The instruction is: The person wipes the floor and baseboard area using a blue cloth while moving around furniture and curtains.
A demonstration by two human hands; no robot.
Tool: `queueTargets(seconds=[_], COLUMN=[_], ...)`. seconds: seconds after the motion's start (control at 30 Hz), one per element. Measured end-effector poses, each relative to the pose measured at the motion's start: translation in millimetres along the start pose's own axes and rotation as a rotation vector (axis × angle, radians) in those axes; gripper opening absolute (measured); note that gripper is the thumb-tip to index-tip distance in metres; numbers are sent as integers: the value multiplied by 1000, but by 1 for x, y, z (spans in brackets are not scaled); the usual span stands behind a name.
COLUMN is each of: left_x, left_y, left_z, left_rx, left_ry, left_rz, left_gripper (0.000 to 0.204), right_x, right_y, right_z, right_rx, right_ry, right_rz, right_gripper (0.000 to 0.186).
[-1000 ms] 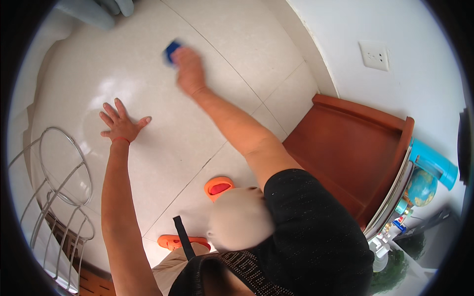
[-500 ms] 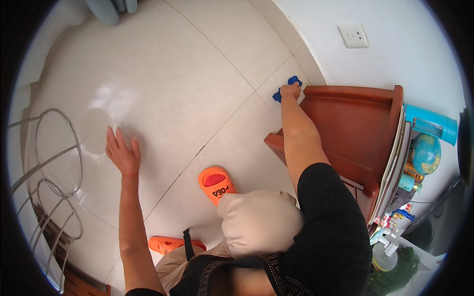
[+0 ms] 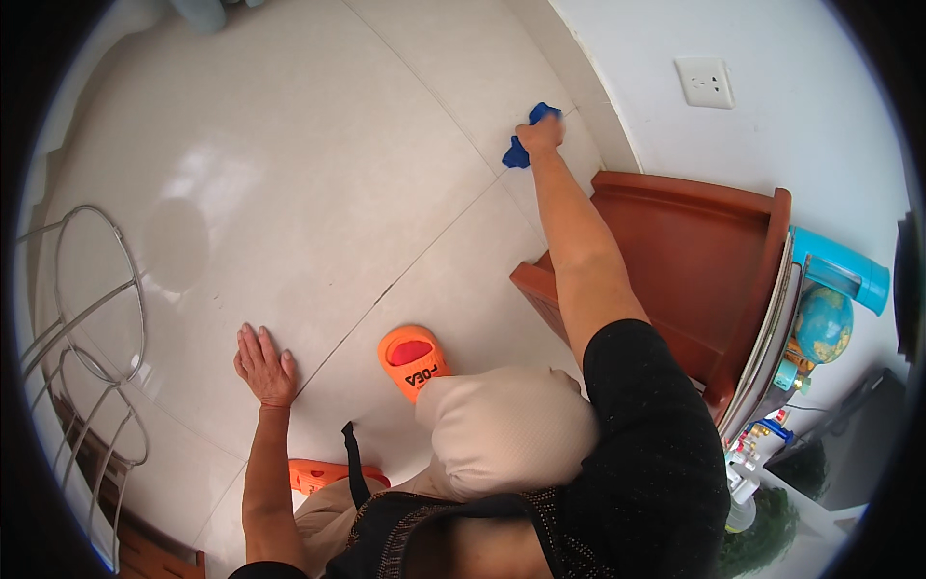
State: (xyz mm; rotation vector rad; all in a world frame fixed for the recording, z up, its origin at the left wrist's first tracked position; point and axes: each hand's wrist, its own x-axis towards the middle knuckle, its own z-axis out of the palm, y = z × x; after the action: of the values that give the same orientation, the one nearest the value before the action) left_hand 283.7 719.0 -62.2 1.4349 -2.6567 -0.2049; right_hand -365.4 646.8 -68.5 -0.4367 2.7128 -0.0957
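Note:
Bunched under my right hand (image 3: 542, 133) is a blue cloth (image 3: 518, 152), pressed to the tiled floor (image 3: 318, 174) close to the wall's base. The fingers curl over the cloth, and part of it sticks out on both sides of the hand. My left hand (image 3: 264, 369) rests on the tiles to the left of my feet, fingers stretched out and holding nothing. Between the arms, an orange slipper (image 3: 415, 357) is on one foot. The other orange slipper (image 3: 316, 475) shows in part behind a dangling black strap (image 3: 354, 463).
A reddish-brown wooden stand (image 3: 675, 251) stands against the wall at the right, beside my right arm. Books, a small globe (image 3: 825, 324) and a turquoise container (image 3: 844, 265) are next to it. A metal wire rack (image 3: 135, 289) is at the left. A socket (image 3: 705, 82) sits on the wall.
My right hand has slid the blue cloth forward and slightly left along the floor. My left hand has come back nearer to my body and slightly right, now resting on the tiles.

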Motion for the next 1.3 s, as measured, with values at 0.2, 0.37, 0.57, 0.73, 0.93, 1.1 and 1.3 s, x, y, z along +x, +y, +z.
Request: queueTargets(seconds=[0.2,0.37,0.57,0.73,0.93,1.1,1.3], left_x=[-6,-4,-9,-12,-13,-1,-44], left_y=[-13,-5,-12,-14,-19,-38,-76], left_z=[-14,-7,-10,-10,-17,-28,-53], left_rx=[83,61,13,-21,-155,-454,-145], left_ry=[-11,-20,79,52,25,3,279], left_rz=[-17,-21,-36,-78,-108,-162,-359], left_gripper=[52,52,51,47,47,44,47], right_x=[-47,-26,-39,-143,-295,-413,-345], right_y=[-40,-22,-13,10,-18,-45,-88], right_z=[14,4,34,92,123,152,110], right_rx=[171,182,59,138,135,296,824], right_ry=[29,51,281,458,256,-305,-13], right_rz=[-2,5,-337,-845,-1244,-1697,-828], right_gripper=[99,97,74,48,45,41,42])
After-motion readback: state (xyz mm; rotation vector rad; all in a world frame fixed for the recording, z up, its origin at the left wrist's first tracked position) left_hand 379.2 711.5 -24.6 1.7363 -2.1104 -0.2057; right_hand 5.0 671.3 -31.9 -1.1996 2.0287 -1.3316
